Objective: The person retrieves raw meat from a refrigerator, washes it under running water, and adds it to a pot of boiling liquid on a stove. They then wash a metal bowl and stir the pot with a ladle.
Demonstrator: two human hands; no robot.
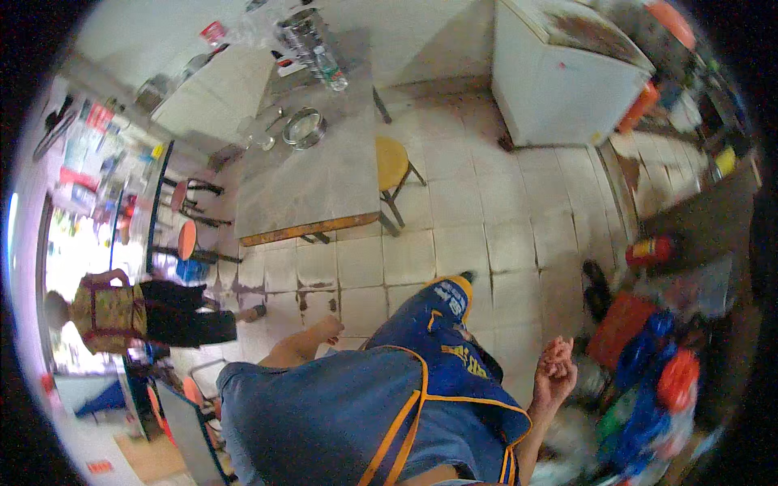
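Note:
My left hand (329,329) hangs beside my hip on the left, fingers curled. It is small and blurred, and I cannot tell if anything is in it. On the other side my right hand (557,369) is raised off my body with its fingers bent. Blur hides whether it holds something. Both hands are apart from the furniture. I wear a blue apron (425,328) with orange edging over a grey-blue shirt (316,413). Ahead stands a grey-topped table (316,182), bearing a round metal-rimmed dish (304,129) and a clear plastic bottle (331,70).
A yellow stool (392,163) stands against the table's right side. A white chest freezer (565,85) is at the far right. A red fire extinguisher (649,250) and several plastic bags (647,370) lie right. Another person (115,307) is at the left, near red stools (188,239).

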